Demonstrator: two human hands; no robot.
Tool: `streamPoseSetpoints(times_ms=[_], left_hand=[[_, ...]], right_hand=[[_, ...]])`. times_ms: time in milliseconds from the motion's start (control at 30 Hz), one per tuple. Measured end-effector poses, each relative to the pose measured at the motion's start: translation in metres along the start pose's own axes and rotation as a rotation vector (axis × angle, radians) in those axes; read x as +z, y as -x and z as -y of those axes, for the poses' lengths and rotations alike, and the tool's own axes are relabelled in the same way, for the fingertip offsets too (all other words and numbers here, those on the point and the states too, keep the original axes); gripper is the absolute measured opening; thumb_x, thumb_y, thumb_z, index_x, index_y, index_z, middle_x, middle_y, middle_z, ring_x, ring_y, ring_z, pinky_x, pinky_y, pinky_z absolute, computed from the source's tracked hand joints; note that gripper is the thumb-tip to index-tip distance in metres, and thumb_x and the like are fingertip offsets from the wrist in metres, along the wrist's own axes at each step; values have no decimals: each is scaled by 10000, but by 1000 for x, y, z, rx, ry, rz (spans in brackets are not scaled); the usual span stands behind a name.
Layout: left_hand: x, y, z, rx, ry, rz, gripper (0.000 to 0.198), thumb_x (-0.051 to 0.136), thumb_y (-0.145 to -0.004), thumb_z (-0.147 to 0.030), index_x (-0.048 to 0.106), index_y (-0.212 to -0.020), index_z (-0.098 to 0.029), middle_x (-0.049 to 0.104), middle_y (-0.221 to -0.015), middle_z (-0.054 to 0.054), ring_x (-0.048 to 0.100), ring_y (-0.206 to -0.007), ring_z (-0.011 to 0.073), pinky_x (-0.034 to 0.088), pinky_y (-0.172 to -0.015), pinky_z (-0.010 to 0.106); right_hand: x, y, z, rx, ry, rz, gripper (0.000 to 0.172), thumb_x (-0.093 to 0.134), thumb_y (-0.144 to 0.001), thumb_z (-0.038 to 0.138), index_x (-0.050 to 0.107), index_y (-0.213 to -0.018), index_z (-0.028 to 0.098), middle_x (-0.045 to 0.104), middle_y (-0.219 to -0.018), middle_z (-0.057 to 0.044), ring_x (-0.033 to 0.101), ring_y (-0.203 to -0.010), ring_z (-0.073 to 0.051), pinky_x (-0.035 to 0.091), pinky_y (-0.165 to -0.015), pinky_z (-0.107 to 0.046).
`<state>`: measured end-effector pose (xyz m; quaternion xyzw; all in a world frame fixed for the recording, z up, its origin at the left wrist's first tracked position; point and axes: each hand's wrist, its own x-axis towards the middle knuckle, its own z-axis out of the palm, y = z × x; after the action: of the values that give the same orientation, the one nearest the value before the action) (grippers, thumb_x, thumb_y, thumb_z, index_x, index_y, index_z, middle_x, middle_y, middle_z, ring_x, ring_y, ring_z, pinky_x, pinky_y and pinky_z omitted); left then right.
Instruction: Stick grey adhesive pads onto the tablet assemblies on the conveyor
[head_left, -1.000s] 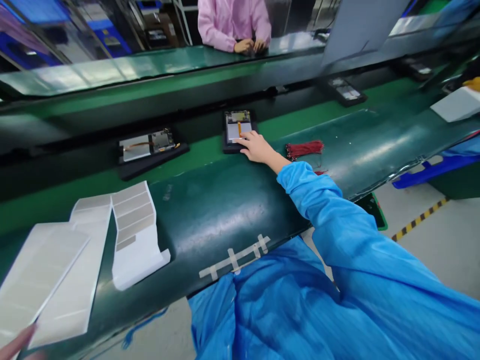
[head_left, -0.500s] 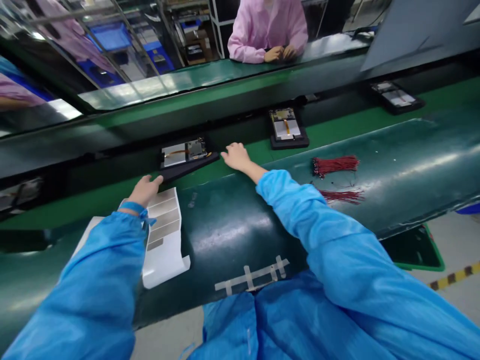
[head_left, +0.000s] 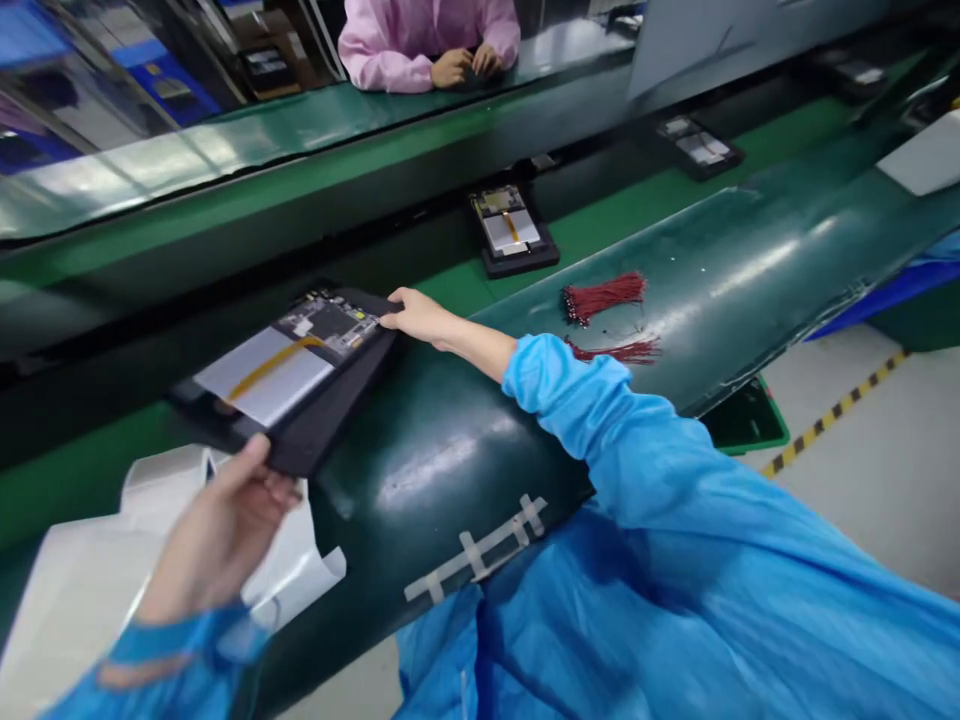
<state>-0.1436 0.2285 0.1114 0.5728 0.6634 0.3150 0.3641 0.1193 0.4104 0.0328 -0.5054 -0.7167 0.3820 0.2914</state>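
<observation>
Between my two hands a black foam tray (head_left: 330, 415) is lifted and tilted, carrying an opened tablet (head_left: 262, 378) whose silver battery, orange ribbon cable and circuit board face up. My left hand (head_left: 225, 525) grips the tray's near-left corner, thumb on top and fingers beneath. At the far right corner my right hand (head_left: 420, 318) pinches the tray's edge. Under and beside my left hand lie white sticker sheets (head_left: 90, 580), partly covered by the hand and the tray.
On the green belt (head_left: 450, 275) another tray with an opened tablet (head_left: 514, 232) stands, with further ones to the right. Two bundles of red wires (head_left: 606, 298) lie on the bench (head_left: 465, 420). A person in pink (head_left: 427, 45) sits opposite. A green bin (head_left: 754, 425) is below.
Both hands have taken hold of the tray with the tablet and raised it off the belt toward me. My right hand has closed on its corner. The view has swung right.
</observation>
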Motion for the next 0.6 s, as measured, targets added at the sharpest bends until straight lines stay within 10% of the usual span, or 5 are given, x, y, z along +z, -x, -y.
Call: streamPoseSetpoints(times_ms=[100, 233, 367, 500, 600], left_hand=[[53, 99, -8, -603, 468, 299, 533, 787, -741, -778, 733, -767, -248, 606, -646, 35, 531, -544, 164, 488, -514, 332], [124, 177, -13, -826, 744, 601, 539, 875, -712, -682, 818, -1086, -299, 705, -929, 83, 558, -636, 149, 427, -523, 284], [139, 193, -12, -488, 497, 783, 499, 730, -882, -632, 792, -1236, -286, 741, -1139, 132, 674, -848, 235, 550, -686, 360], [113, 188, 12, 243, -198, 268, 430, 735, -907, -470, 726, -1332, -411, 600, -1500, 98, 531, -1407, 445, 387, -1192, 699], [98, 185, 43, 333, -486, 15, 837, 758, -880, -452, 390, -1632, -437, 169, -1780, 87, 207, -1601, 545, 199, -1260, 805]], right_hand=[[-20, 51, -4, -9, 53, 158, 332, 629, -958, 226, 687, -1264, 111, 777, -1271, -81, 731, -1117, -206, 599, -996, -328], [-20, 88, 10, -104, 171, 290, 266, 706, -871, 84, 770, -1128, 112, 814, -1168, -36, 732, -1111, -182, 557, -1051, -299], [-48, 112, 27, -175, 317, 213, 432, 664, -853, 81, 730, -1274, 155, 672, -1441, -55, 562, -1417, -255, 427, -1195, -459], [-127, 177, 12, -313, 446, -76, 545, 233, -1031, 255, 644, -1326, 54, 648, -1238, -20, 654, -1248, -202, 499, -1002, -388], [-169, 249, -25, -208, 543, -180, 303, 417, -1041, 207, 707, -1111, 156, 706, -1112, -50, 672, -1083, -197, 532, -1025, -445]])
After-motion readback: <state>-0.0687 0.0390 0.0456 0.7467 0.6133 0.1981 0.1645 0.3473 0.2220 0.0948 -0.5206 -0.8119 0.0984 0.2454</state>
